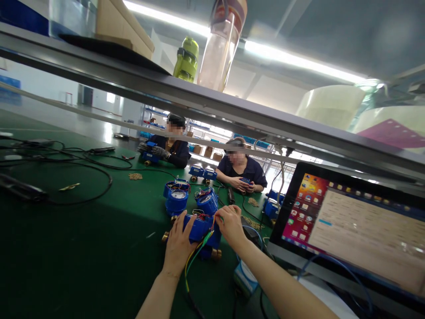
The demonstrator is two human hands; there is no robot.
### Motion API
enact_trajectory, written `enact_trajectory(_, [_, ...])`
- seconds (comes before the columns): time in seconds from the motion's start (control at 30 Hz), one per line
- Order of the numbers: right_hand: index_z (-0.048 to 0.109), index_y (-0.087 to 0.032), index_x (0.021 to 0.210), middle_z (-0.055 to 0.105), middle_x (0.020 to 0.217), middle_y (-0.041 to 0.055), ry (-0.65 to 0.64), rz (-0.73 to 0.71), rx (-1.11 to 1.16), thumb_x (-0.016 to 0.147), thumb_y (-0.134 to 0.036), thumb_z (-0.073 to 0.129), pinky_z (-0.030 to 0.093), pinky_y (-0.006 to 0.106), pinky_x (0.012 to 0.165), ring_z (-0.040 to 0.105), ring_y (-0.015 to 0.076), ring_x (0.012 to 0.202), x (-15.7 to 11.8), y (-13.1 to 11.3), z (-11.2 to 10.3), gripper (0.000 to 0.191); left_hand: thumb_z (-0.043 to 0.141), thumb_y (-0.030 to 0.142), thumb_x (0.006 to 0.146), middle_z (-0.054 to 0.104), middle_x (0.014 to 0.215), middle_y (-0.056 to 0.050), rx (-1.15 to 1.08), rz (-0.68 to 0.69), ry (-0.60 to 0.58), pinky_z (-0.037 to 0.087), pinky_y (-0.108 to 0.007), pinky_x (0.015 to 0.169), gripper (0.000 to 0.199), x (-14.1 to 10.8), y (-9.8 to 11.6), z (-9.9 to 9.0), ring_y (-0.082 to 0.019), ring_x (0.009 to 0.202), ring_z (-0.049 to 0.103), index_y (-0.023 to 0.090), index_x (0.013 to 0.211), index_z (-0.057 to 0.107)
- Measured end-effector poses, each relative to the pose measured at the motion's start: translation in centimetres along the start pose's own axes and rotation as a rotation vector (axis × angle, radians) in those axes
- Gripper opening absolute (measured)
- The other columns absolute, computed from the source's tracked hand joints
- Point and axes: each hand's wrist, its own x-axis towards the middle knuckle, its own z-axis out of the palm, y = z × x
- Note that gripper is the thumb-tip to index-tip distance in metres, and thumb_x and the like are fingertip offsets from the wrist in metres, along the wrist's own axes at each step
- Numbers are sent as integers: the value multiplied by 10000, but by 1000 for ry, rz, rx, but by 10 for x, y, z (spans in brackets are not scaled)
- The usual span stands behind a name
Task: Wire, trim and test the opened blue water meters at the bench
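A blue water meter (195, 231) with brass pipe ends lies on the green table in front of me. Its top side shows thin coloured wires. My left hand (179, 243) grips its left end, fingers spread over the top and thumb on the near side. At the right end, my right hand (230, 223) is closed in a pinch on a thin orange wire (214, 219). Below that pinch, a green clip (207, 238) joins a yellow-and-green cable (187, 270) running toward me. Two more water meters, one with a round dial (177, 195) and one tilted (207, 200), stand just behind.
A monitor (352, 226) stands at right, a blue-white box (245, 279) before it. A shelf (199, 98) with bottles crosses overhead. Black cables (99, 166) lie at left. Two people (241, 170) handle blue meters across the table. Small brass-coloured parts (252, 222) lie in piles.
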Motion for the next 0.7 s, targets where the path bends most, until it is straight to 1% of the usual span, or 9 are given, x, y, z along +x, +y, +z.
enact_trajectory(0.1, [560,-236,785,615,726,-21,-46,29,35,845,-160,432,177,448,1012,545,149,756,0,2,5,160,688,217,687,338,1404,-135,-7,-6,-17,412,-519,999,736,0,0,-1,-352,1275,369,265,1329,332])
enact_trajectory(0.17, [527,-243,816,598,662,-40,-70,55,63,847,-138,389,189,465,1018,542,138,670,0,4,9,176,692,207,679,338,1403,-132,-13,-6,-19,414,-525,995,746,0,0,-2,-353,1276,366,270,1328,331])
enact_trajectory(0.27, [495,-244,810,572,613,-47,-91,76,103,842,-135,375,234,445,1009,522,136,614,3,6,12,164,695,190,670,336,1404,-128,-21,-11,-29,409,-524,1002,762,-1,0,-3,-348,1279,363,270,1331,325])
enact_trajectory(0.43, [484,-239,752,528,551,-55,-95,117,185,785,-111,429,266,392,982,510,136,584,11,6,11,144,683,181,678,335,1405,-127,3,-28,-41,400,-508,1014,728,-1,2,-5,-344,1280,359,260,1319,347])
enact_trajectory(0.5, [486,-238,730,542,556,-50,-76,151,235,775,-118,435,310,356,929,515,137,583,13,7,10,138,671,177,684,336,1403,-131,0,-21,-36,394,-501,1020,706,0,3,-6,-339,1281,358,250,1312,357])
enact_trajectory(0.57, [492,-240,725,558,558,-46,-45,199,297,780,-140,426,372,301,802,519,137,566,16,9,10,131,663,151,674,335,1403,-133,-9,-21,-42,391,-502,1022,712,1,4,-8,-340,1280,359,245,1311,358])
enact_trajectory(0.6, [495,-241,727,558,549,-46,-19,228,330,784,-156,420,384,278,724,516,137,547,17,12,9,127,663,137,664,334,1403,-132,-14,-25,-46,392,-505,1020,723,1,4,-9,-343,1279,361,246,1311,358])
enact_trajectory(0.67, [501,-238,740,545,528,-46,67,290,394,799,-202,409,373,255,609,511,138,516,21,19,4,115,666,122,646,335,1405,-127,-22,-39,-58,396,-515,1014,746,2,5,-10,-350,1278,360,251,1312,355])
enact_trajectory(0.7, [504,-233,752,544,535,-42,133,318,425,810,-236,406,369,254,587,514,139,520,24,24,0,114,668,122,642,336,1406,-125,-24,-46,-65,398,-519,1012,753,2,6,-11,-352,1278,361,253,1313,354])
